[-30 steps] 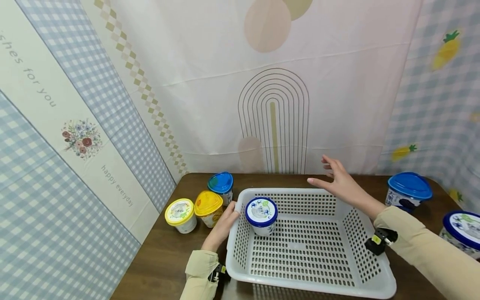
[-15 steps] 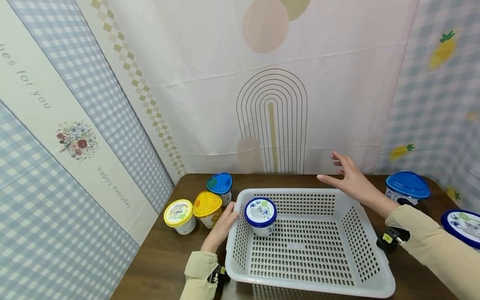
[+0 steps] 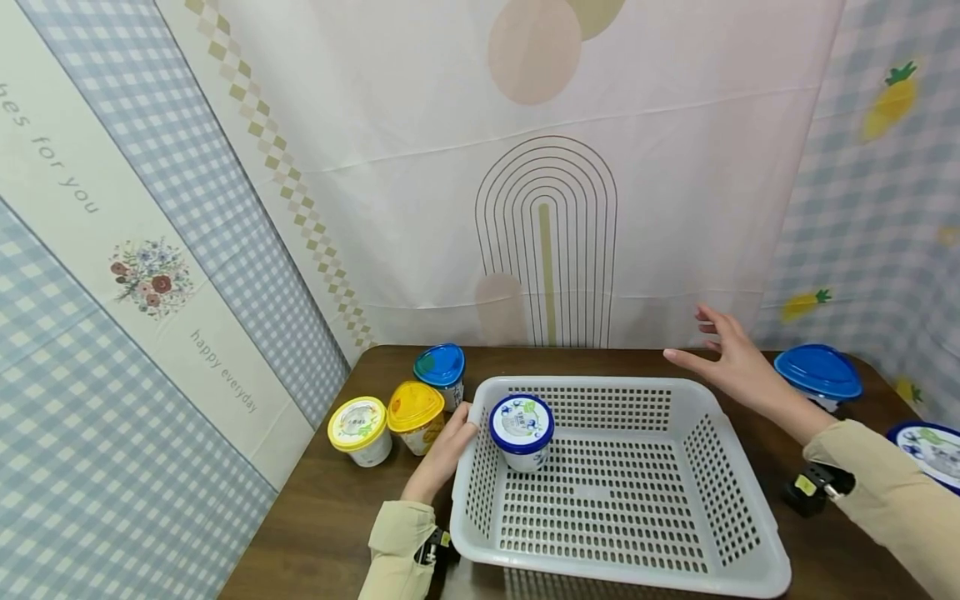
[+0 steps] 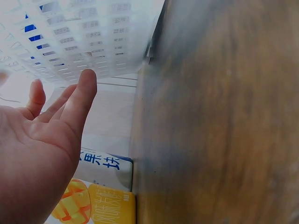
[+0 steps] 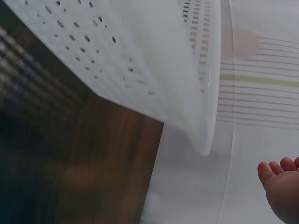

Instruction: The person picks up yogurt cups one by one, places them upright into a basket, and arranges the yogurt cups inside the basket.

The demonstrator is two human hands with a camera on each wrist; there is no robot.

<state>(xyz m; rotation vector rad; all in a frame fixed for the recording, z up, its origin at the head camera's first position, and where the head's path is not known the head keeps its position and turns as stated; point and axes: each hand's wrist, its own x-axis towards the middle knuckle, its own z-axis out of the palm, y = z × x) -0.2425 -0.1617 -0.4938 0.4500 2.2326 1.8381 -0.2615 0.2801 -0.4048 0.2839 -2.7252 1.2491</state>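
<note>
A white perforated plastic basket point(image 3: 600, 492) stands on the table, holding one round tub point(image 3: 522, 433) with a dark blue rim in its back left corner. My left hand point(image 3: 444, 450) touches the basket's left rim; in the left wrist view its fingers point(image 4: 84, 93) are extended toward the outer wall. Empty, with fingers spread, my right hand point(image 3: 731, 367) is in the air beyond the basket's back right corner. Just right of it is a blue-lidded tub point(image 3: 819, 372), partly hidden by the forearm. A dark-blue-rimmed tub point(image 3: 930, 450) sits at the right edge, partly behind the sleeve.
Left of the basket stand a yellow-rimmed round tub point(image 3: 362, 429), a yellow-lidded tub point(image 3: 417, 417) and a blue-lidded tub point(image 3: 441, 371). The brown table point(image 3: 300, 533) ends at a printed cloth backdrop point(image 3: 420, 217) behind.
My right hand has moved right, away from the basket and nearer the blue-lidded tub. The left hand, basket and tubs stay in place.
</note>
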